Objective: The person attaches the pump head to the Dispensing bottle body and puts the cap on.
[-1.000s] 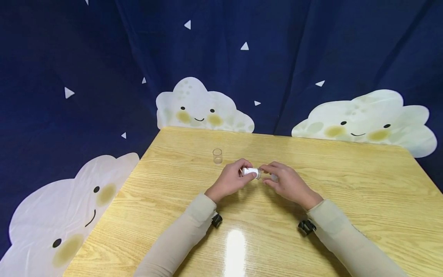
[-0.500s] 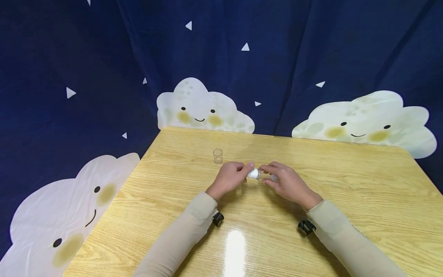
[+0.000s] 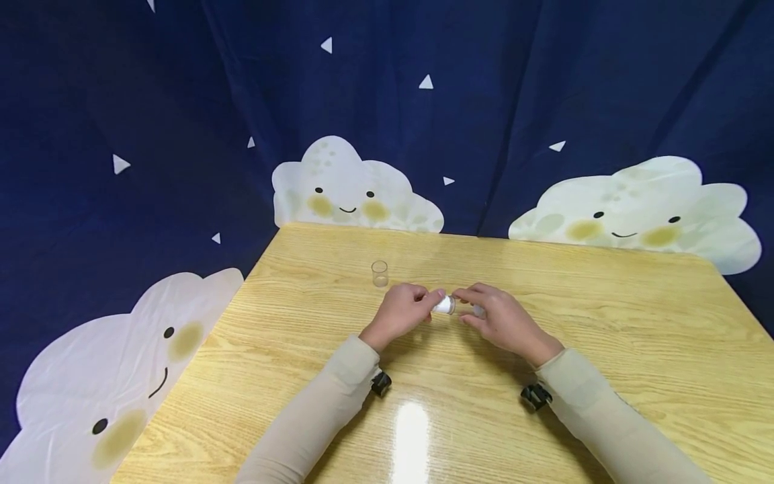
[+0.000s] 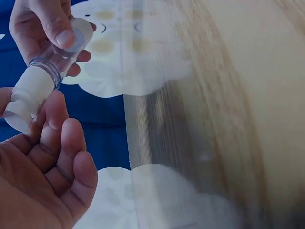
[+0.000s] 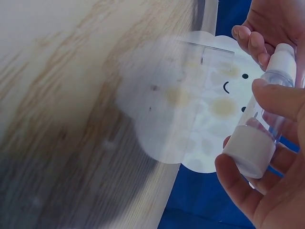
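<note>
Small pump-type bottle [image 5: 252, 116], one only, held between the two hands above the surface [image 3: 635, 323], lying roughly crosswise, white top toward the left. Clear barrel, white collar [image 4: 34, 86] at one end, white base [image 5: 250, 151] at the other. I judge it light, stiff, likely plastic; the smooth barrel may slip if damp, and thin walls might crack under a hard squeeze. Best holds, I'd say: collar at one end, base or lower barrel at the other. Left hand [image 3: 402, 312]: fingers narrow, pinching the white collar end. Right hand [image 3: 502, 321]: fingers curled round barrel and base, thumb along the clear wall. One clear open cylinder [image 3: 379, 274], upright on the surface beyond the left hand; looks light, easily tipped. Two dark wrist mounts [image 3: 381, 384], one per arm. Blue backdrop [image 3: 471, 101] behind, three printed clouds [image 3: 358, 185] in the head view.
</note>
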`<state>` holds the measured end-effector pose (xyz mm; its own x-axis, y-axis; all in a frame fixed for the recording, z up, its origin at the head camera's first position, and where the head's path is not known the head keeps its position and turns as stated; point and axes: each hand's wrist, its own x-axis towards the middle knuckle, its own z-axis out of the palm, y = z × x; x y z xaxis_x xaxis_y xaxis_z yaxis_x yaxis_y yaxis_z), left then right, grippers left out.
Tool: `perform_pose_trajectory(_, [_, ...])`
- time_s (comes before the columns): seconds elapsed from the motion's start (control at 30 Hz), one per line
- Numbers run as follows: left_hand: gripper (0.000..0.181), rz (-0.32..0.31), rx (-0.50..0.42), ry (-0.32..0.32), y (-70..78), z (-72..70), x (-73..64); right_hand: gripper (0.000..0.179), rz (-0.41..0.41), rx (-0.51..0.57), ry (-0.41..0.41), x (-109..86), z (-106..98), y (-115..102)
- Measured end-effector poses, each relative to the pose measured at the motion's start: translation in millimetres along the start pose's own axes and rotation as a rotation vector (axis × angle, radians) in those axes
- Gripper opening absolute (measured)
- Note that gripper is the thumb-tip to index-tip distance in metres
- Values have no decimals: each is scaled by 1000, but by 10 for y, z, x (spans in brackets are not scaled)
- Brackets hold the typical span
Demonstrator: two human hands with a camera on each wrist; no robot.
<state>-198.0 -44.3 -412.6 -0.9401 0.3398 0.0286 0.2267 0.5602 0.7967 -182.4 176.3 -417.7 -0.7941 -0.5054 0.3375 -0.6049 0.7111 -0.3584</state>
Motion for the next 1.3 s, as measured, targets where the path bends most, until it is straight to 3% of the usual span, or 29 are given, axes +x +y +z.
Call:
perform_pose_trajectory(0.27, [22, 110, -57, 59, -51, 25, 12, 37, 21, 31, 0, 18, -26, 2])
perform_pose_trajectory(0.4, [19, 143, -94, 54, -83, 32, 13, 38, 35, 54, -2, 25, -33, -9])
perform_pose_trajectory(0.63, [19, 173, -78, 41, -96, 25, 6, 40, 33, 62, 2, 19, -37, -9])
perform_pose_trajectory(1.03, [46, 76, -60, 20, -38, 16, 18, 40, 19, 14, 17, -6, -28, 10])
perform_pose_trajectory(1.3, [41, 7, -72, -6, 15, 11, 51, 41, 16, -2, 14, -1, -40, -7])
